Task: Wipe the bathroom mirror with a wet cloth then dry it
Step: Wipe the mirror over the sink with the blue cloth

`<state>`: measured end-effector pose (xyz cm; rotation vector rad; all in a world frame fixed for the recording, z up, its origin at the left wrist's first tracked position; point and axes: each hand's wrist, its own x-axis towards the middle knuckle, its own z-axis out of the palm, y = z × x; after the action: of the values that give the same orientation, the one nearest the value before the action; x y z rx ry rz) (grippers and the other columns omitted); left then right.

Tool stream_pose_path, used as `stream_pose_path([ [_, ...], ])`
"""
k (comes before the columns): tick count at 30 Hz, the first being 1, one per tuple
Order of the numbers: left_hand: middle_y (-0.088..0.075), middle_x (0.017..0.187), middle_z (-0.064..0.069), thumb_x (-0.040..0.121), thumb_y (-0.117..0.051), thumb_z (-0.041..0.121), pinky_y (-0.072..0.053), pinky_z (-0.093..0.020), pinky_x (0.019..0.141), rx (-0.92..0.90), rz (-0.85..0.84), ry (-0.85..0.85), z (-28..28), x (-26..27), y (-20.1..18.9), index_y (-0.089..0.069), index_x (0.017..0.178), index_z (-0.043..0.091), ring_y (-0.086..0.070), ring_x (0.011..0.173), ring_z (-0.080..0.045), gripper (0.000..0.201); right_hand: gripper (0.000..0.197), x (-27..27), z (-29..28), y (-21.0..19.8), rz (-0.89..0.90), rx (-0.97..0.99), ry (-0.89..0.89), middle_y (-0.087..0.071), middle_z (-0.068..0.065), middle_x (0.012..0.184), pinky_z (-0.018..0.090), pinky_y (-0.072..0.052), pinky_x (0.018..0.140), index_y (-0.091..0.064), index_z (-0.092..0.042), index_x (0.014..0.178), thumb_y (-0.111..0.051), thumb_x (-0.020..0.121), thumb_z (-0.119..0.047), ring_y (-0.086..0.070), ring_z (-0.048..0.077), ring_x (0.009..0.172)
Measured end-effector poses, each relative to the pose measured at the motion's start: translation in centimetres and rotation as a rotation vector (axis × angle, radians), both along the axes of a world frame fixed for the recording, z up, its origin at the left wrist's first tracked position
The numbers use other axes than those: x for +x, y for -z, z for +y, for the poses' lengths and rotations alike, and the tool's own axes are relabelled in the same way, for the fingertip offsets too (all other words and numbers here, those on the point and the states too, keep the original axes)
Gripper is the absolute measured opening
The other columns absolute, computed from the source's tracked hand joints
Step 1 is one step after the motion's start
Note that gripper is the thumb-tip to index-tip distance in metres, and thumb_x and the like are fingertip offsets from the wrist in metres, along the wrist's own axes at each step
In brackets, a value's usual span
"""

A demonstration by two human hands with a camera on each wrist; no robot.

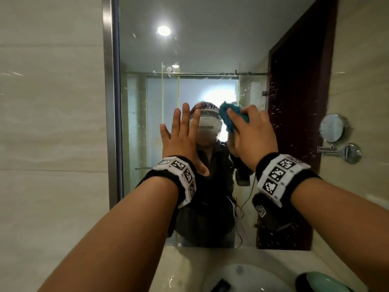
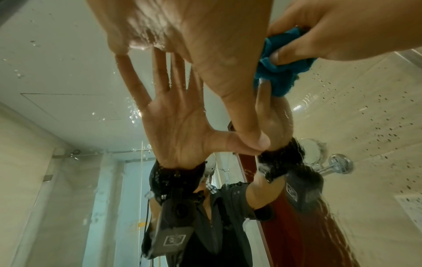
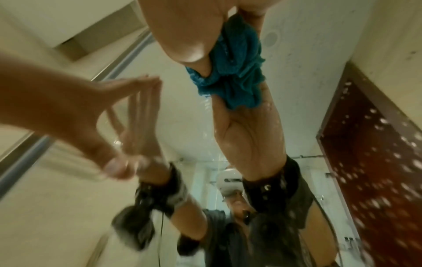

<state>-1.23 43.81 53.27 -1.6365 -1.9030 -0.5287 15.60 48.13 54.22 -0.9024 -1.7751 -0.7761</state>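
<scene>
The wall mirror (image 1: 200,49) fills the middle of the head view and carries water drops, thickest on its right side. My right hand (image 1: 250,133) grips a bunched teal cloth (image 1: 229,116) and presses it against the glass at head height. The left hand (image 1: 183,131) lies flat on the glass just left of the cloth, fingers straight and spread. In the left wrist view, the wet left palm (image 2: 182,27) meets its reflection, with the cloth (image 2: 280,72) beside it. The right wrist view shows the cloth (image 3: 233,72) squeezed under my right thumb (image 3: 182,36) on the mirror (image 3: 187,126).
A steel frame (image 1: 111,102) edges the mirror on the left, with tiled wall beyond. A round shaving mirror (image 1: 333,128) on a chrome arm sticks out of the right wall. Below are a white basin (image 1: 248,279) and a green dish (image 1: 324,281) on the counter.
</scene>
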Motion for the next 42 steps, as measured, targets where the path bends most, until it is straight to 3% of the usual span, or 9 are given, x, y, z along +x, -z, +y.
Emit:
stream_pose_path([
  [3, 0.045, 0.144, -0.006, 0.048, -0.080, 0.067, 0.001, -0.060, 0.113, 0.004, -0.007, 0.006, -0.1, 0.1, 0.0, 0.038, 0.138, 0.022, 0.035, 0.136, -0.028, 0.155, 0.067, -0.5, 0.0, 3.2, -0.229, 0.055, -0.005, -0.056, 0.014, 0.113, 0.041, -0.052, 0.075, -0.057, -0.017, 0.128, -0.080, 0.064, -0.013, -0.054, 0.034, 0.096],
  [6, 0.046, 0.144, -0.006, 0.049, -0.079, 0.067, 0.002, -0.060, 0.113, 0.000, -0.003, 0.005, -0.2, 0.1, 0.0, 0.038, 0.138, 0.022, 0.035, 0.136, -0.028, 0.154, 0.065, 0.3, 0.2, 3.3, -0.373, 0.118, -0.028, -0.058, 0.013, 0.107, 0.039, -0.053, 0.069, -0.060, -0.018, 0.123, -0.080, 0.062, -0.012, -0.055, 0.032, 0.088],
  [13, 0.046, 0.143, -0.006, 0.049, -0.079, 0.067, 0.002, -0.060, 0.113, -0.023, -0.010, 0.008, -0.4, 0.2, -0.1, 0.038, 0.139, 0.022, 0.037, 0.135, -0.028, 0.154, 0.043, 0.8, 0.9, -3.2, 0.035, 0.061, -0.026, -0.050, 0.013, 0.105, 0.039, -0.049, 0.073, -0.057, -0.020, 0.127, -0.064, 0.085, -0.017, -0.046, 0.031, 0.093],
  [19, 0.045, 0.144, -0.005, 0.052, -0.079, 0.066, 0.003, -0.059, 0.114, -0.039, -0.019, -0.001, -1.0, 0.4, -0.4, 0.035, 0.141, 0.023, 0.036, 0.136, -0.027, 0.151, 0.064, -0.1, 0.3, 2.0, -0.172, 0.106, -0.012, -0.056, 0.013, 0.103, 0.035, -0.050, 0.065, -0.060, -0.017, 0.124, -0.080, 0.064, -0.013, -0.053, 0.031, 0.086],
  [24, 0.007, 0.155, -0.005, 0.055, -0.070, 0.074, 0.002, -0.057, 0.114, 0.095, -0.034, 0.007, -2.2, 1.3, -2.8, -0.002, 0.147, 0.025, 0.006, 0.144, -0.028, 0.125, 0.064, 1.5, 1.0, 0.9, -0.326, 0.160, -0.036, -0.059, 0.013, 0.099, 0.033, -0.049, 0.059, -0.065, -0.018, 0.117, -0.084, 0.056, -0.011, -0.056, 0.031, 0.078],
  [30, 0.032, 0.152, -0.007, 0.057, -0.065, 0.080, 0.010, -0.058, 0.110, 0.127, 0.122, -0.034, -0.9, 2.1, -8.1, 0.027, 0.144, 0.022, 0.026, 0.141, -0.030, 0.140, 0.043, 3.2, 1.3, -5.8, -0.040, 0.074, -0.045, -0.049, 0.013, 0.099, 0.036, -0.047, 0.067, -0.060, -0.022, 0.125, -0.065, 0.083, -0.014, -0.046, 0.032, 0.086],
  [34, 0.041, 0.147, -0.009, 0.048, -0.072, 0.077, 0.004, -0.062, 0.112, 0.069, 0.119, -0.013, 0.9, 2.6, -9.4, 0.033, 0.141, 0.022, 0.033, 0.137, -0.031, 0.152, 0.053, 2.6, 1.4, -5.4, -0.037, 0.101, 0.006, -0.050, 0.013, 0.103, 0.035, -0.045, 0.065, -0.058, -0.020, 0.127, -0.070, 0.077, -0.010, -0.047, 0.033, 0.088],
  [38, 0.049, 0.140, -0.009, 0.039, -0.077, 0.076, 0.009, -0.063, 0.110, 0.058, 0.112, -0.037, 2.2, 2.6, -9.0, 0.043, 0.134, 0.024, 0.039, 0.134, -0.031, 0.162, 0.062, 2.8, 2.1, -4.8, -0.134, 0.211, 0.028, -0.054, 0.011, 0.092, 0.031, -0.044, 0.053, -0.064, -0.016, 0.118, -0.081, 0.059, -0.008, -0.051, 0.030, 0.073],
  [42, 0.051, 0.139, -0.008, 0.036, -0.077, 0.077, 0.011, -0.061, 0.110, 0.082, 0.114, -0.023, 2.4, 2.2, -8.9, 0.045, 0.132, 0.025, 0.038, 0.134, -0.030, 0.163, 0.052, 3.6, 2.4, -6.6, -0.191, 0.203, -0.007, -0.051, 0.008, 0.091, 0.030, -0.040, 0.054, -0.062, -0.021, 0.120, -0.077, 0.071, -0.013, -0.049, 0.028, 0.076],
])
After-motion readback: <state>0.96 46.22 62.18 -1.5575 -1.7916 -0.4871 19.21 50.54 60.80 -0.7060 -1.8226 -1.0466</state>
